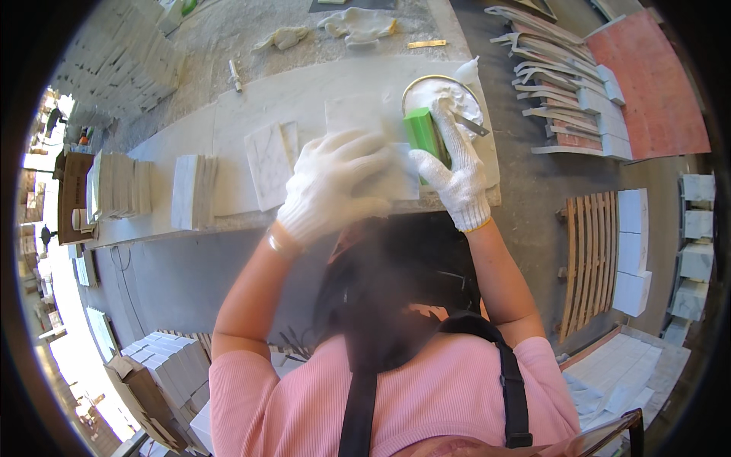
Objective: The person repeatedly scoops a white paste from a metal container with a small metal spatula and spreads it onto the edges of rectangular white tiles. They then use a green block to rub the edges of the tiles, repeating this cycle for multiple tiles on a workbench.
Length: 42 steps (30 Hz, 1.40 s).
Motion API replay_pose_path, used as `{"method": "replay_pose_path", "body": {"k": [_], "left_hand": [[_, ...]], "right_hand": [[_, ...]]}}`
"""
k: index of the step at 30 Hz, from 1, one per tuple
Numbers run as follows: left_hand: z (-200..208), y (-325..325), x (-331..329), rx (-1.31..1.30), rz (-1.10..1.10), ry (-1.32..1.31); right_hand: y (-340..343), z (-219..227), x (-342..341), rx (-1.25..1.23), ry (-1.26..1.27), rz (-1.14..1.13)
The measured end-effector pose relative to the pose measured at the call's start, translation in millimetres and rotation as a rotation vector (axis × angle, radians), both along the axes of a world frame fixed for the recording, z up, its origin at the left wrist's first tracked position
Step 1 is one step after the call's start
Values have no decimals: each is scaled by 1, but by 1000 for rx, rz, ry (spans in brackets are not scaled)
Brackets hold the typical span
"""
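Observation:
My left hand [331, 179] wears a white knit glove. Its fingers stretch out flat over a pale tile [403, 174] by the bench's front edge, thumb apart from them, somewhat hazy. Also gloved, my right hand [461, 175] grips a green block [423, 131] between thumb and fingers. Just beyond it sits a round bowl [407, 97] of white paste, a flat metal blade [474, 126] lying across its right side. The right fingers overlap the bowl's near part. Left of my left hand, two marbled tiles [266, 169] lie overlapping.
Upright tile stacks [193, 192] stand along the bench's left part, with a larger stack [122, 68] behind. White gloves [358, 27] and a yellow strip [426, 44] lie at the back. Right of the bench are a wooden pallet [590, 255] and a red panel [651, 84].

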State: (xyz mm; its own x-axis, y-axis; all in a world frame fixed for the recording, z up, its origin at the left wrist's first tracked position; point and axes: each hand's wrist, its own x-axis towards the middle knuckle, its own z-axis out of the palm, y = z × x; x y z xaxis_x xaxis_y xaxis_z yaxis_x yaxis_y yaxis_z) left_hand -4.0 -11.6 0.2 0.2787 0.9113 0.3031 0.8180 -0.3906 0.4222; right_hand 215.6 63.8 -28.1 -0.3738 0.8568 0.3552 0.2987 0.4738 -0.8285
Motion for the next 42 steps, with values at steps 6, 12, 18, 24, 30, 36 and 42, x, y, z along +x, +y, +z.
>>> {"method": "replay_pose_path", "body": {"k": [6,12,18,24,30,36,42], "left_hand": [[-2,2,-1,-44,-7,-26],[-1,-1,-2,-47,-5,3],[0,-2,-3,-29,-19,-34],[-1,-21,-17,-21,153,-87],[-22,-61,-38,-55,446,-291],[-29,-57,-33,-144,398,-332],[-34,-53,-33,-150,401,-415]], "right_hand": [[-38,0,25,105,-3,188],[3,-46,19,-411,186,41],[-18,-69,42,-521,113,29],[-9,-68,19,-96,-576,-72],[-18,-36,28,134,-284,-124],[-8,-32,22,246,-347,12],[-43,-34,47,296,-270,207]]}}
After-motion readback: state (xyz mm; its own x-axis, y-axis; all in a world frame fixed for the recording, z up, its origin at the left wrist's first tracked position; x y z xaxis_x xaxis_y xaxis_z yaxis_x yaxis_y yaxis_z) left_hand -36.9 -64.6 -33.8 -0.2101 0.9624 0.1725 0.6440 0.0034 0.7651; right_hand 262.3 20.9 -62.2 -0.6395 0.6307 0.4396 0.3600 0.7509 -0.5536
